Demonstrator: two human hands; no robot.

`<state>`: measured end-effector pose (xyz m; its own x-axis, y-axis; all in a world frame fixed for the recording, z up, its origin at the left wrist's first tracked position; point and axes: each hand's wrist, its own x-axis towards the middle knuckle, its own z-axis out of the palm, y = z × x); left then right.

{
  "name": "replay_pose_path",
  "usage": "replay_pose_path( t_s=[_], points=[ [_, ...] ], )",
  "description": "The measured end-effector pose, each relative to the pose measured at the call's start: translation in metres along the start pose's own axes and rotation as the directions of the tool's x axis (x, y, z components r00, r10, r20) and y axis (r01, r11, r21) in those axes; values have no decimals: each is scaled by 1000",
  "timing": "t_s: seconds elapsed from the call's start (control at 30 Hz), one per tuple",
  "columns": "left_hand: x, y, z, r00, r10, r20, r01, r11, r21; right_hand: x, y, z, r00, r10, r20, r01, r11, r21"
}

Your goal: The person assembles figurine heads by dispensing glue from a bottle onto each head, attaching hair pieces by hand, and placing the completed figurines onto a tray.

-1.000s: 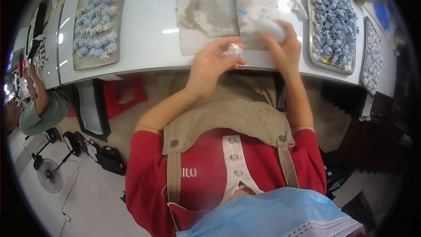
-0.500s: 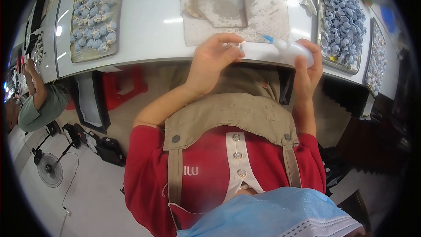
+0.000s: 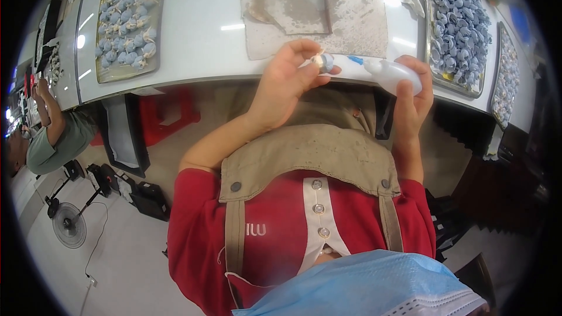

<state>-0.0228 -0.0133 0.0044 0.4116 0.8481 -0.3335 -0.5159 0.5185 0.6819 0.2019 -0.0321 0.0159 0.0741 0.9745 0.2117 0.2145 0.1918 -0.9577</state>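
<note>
My left hand (image 3: 280,85), closed near the table's front edge, pinches a small blue-and-cream figurine piece (image 3: 325,62) between thumb and fingers. Part of the piece is covered by the fingertips. Lying sideways in my right hand (image 3: 413,96) is a translucent white squeeze bottle (image 3: 393,76), with thumb and fingers wrapped round it. Its blue nozzle (image 3: 355,59) points left toward the figurine piece, with a gap between them.
Stained cardboard (image 3: 363,17) lies just beyond my hands. A tray (image 3: 120,76) of similar blue-and-cream pieces is at left. Blue cup-like parts fill another tray (image 3: 459,89) at right, beside a crumpled white cloth (image 3: 414,3). Another person (image 3: 55,134) works at far left.
The figurine piece has turned in my left hand, and more of it shows above the fingers. The bottle has tilted slightly in my right hand, its nozzle a little lower in view.
</note>
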Motion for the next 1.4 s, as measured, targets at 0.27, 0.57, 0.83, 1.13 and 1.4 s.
replay_pose_path(
  t_s=[0.27, 0.57, 0.83, 1.13, 1.4],
  points=[
    [-2, 0, -1, 999, 3, 53, -6, 999, 51, 0, -5, -2, 999, -51, 7, 51, 998, -35],
    [-7, 2, 7, 992, 109, -62, -94, 972, 214, 6, -11, -7, 979, -197, 56, 205, 941, -268],
    [-7, -1, 2, 995, 100, -25, -88, 952, 295, 14, -30, -4, 966, -233, 108, 257, 867, -427],
    [-8, -1, -1, 995, 96, -18, -86, 950, 299, 20, -37, 5, 953, -264, 151, 304, 823, -480],
    [-7, 0, -2, 995, 102, -18, -95, 967, 236, 19, -33, 2, 956, -259, 136, 292, 827, -480]
  ],
)
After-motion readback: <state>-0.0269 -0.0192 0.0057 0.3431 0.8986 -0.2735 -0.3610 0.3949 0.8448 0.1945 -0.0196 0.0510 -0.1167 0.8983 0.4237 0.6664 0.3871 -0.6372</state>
